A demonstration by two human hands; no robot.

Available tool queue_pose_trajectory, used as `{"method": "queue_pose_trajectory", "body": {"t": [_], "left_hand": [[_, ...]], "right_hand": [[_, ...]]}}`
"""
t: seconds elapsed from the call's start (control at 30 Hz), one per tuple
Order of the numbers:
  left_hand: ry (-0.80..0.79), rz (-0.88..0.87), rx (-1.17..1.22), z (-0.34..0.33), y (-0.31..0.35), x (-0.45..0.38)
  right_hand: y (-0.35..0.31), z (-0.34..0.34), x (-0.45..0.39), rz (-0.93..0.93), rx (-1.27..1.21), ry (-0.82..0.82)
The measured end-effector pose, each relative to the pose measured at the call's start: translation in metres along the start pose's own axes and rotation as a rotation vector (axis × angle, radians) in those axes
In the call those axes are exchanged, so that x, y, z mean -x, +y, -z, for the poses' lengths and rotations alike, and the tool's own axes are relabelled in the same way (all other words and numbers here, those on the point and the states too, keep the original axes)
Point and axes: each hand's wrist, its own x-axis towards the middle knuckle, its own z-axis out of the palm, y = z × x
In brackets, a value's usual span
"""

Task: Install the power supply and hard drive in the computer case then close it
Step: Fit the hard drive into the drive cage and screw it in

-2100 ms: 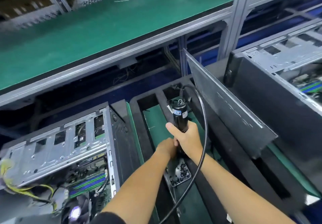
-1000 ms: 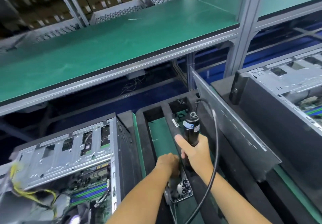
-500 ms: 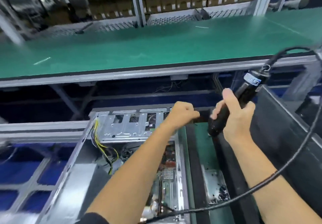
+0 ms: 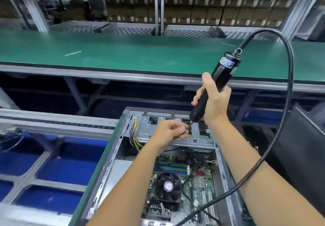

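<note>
An open computer case [image 4: 112,157] lies flat before me, its motherboard with a black CPU fan [image 4: 168,188] showing. A silver drive cage [image 4: 193,134] spans the case's far end, with yellow wires [image 4: 135,134] at its left. My right hand [image 4: 213,101] grips a black electric screwdriver [image 4: 218,80], tilted with its tip down over the cage. My left hand [image 4: 171,131] pinches something small at the screwdriver's bit, right above the cage. Its black cable [image 4: 288,102] loops round to the right.
A green conveyor bench [image 4: 140,53] runs across behind the case. Shelves of brown boxes [image 4: 211,9] stand beyond it. A black side panel [image 4: 302,146] leans at the right. Blue trays in a metal frame [image 4: 52,173] fill the lower left.
The view swung left from the parts tray to the open case. Both hands came over with the screwdriver; its tip now sits above the drive cage, with my left hand at the bit.
</note>
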Motion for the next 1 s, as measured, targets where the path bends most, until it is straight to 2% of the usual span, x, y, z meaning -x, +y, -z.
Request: {"method": "queue_pose_trajectory", "body": {"t": [0.37, 0.53, 0.77, 0.83, 0.93, 0.97, 1.0], "left_hand": [[-0.018, 0.036, -0.022, 0.013, -0.007, 0.011], [-0.025, 0.015, -0.068, 0.012, -0.005, 0.012], [-0.056, -0.050, -0.128, 0.012, -0.008, 0.010], [-0.062, -0.073, -0.205, 0.011, -0.006, 0.012], [0.106, -0.195, -0.436, 0.016, -0.001, 0.019], [0.133, -0.173, -0.439, 0.018, 0.000, 0.021], [0.069, -0.069, -0.421, 0.020, 0.001, 0.024]], "right_hand": [[0.014, -0.022, 0.018, 0.004, 0.038, 0.067], [0.015, -0.021, 0.021, -0.009, 0.000, 0.118], [0.020, -0.023, 0.022, -0.031, 0.017, 0.099], [0.024, -0.024, 0.023, -0.041, 0.028, 0.087], [0.029, -0.022, 0.023, -0.045, 0.067, 0.060], [0.030, -0.021, 0.022, -0.039, 0.083, 0.049], [0.030, -0.019, 0.020, -0.033, 0.100, 0.039]]}}
